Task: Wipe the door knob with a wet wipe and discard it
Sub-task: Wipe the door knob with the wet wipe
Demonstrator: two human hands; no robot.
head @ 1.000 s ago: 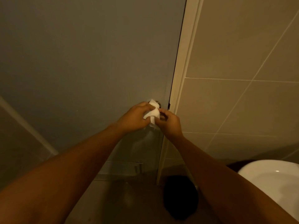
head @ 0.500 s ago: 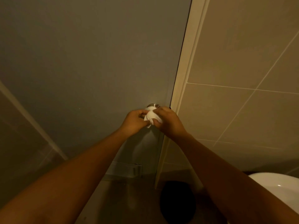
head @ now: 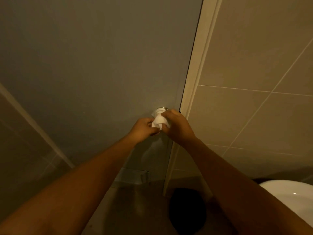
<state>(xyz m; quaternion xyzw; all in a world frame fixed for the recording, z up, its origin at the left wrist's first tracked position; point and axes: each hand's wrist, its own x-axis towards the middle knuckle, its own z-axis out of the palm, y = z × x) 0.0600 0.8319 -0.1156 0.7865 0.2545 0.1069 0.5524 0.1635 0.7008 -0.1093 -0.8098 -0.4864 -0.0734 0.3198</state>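
A white wet wipe (head: 158, 122) is bunched over the metal door knob (head: 161, 109), of which only the top rim shows against the grey door (head: 101, 65). My right hand (head: 177, 127) wraps around the wipe and knob from the right. My left hand (head: 144, 128) pinches the lower left part of the wipe. Both hands touch the wipe.
A pale door frame (head: 194, 82) runs beside the knob, with a beige tiled wall (head: 254, 82) to the right. A dark round bin (head: 186, 211) stands on the floor below. A white toilet rim (head: 291, 195) sits at the lower right.
My right hand has moved from under the wipe up and around the knob. The wipe is more bunched between both hands. The view has tilted slightly.
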